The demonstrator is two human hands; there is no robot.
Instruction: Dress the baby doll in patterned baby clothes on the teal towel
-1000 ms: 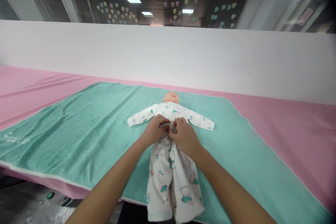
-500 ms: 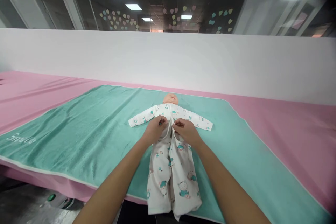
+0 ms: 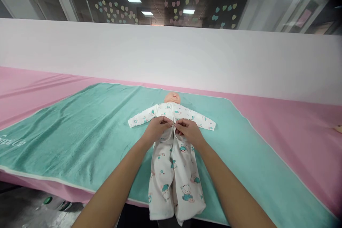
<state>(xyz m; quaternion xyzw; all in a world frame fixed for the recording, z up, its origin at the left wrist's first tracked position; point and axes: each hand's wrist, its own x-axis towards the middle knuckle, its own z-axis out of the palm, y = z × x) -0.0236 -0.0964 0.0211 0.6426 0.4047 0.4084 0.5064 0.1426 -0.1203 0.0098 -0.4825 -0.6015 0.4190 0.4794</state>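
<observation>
A baby doll lies on its back, dressed in a white printed romper with long sleeves spread to both sides. The romper's front is parted below the chest, and its legs hang over the near edge of the bed. My left hand pinches the left edge of the front opening. Opposite it, my right hand pinches the other edge. The fingertips of both hands nearly meet at the middle of the doll's front. Whatever fastener sits between them is too small to make out.
Under the doll a green towel with a white border covers a pink sheet. Behind stands a low white wall with glass above. A clear container with a green lid is on the floor at lower left.
My two hands have come together, drawing the romper's front edges closer to each other. The view has shifted slightly.
</observation>
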